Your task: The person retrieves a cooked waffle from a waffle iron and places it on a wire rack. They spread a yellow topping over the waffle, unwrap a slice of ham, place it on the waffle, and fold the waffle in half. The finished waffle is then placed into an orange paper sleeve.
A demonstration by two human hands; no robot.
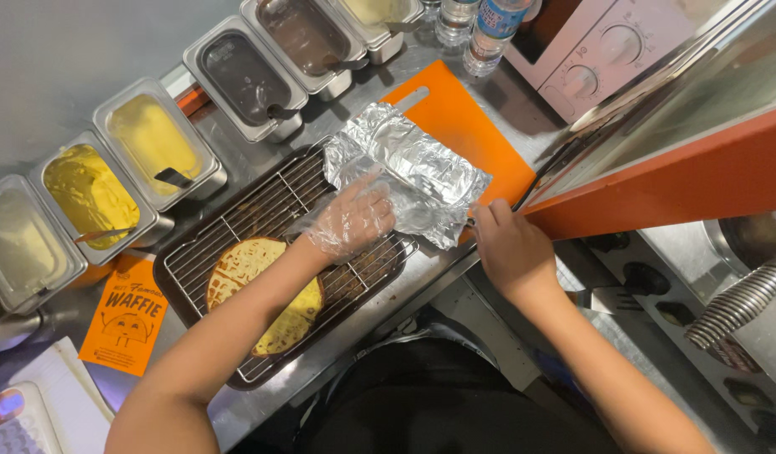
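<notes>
**Foil bundle under both my hands**

Silver foil is crinkling under my left hand (352, 220), which is wearing a thin clear plastic glove. I am pressing it flat, fingers spread wide, on the near left part of the foil-wrapped bundle (413, 172). My right hand (507, 249) is bare and is resting at the bundle's right edge, its fingers curled in and touching the foil; whether they are pinching a fold I cannot tell.

The bundle is lying partly on the orange cutting board (464, 126) and partly over the upper corner of the wire rack (237, 227), which is sitting inside a dark tray (174, 282) on the steel counter (262, 403). A folded golden waffle (252, 277) is lying on the rack just beneath my left forearm, well apart from the foil.

Along the far edge of the counter, steel containers are standing in a row: one pale (22, 248), two yellow (89, 193) and (153, 139), two dark brown (245, 76) and (302, 34), each with a spoon or ladle handle showing. An orange card with a cartoon waffle (126, 315) is lying near the tray's left end. Two clear water bottles (476, 25) are standing beyond the board, beside a pale appliance with two round knobs (607, 50). A slanted glass pane with an orange frame (674, 181) is rising just to the right of my right hand.
</notes>
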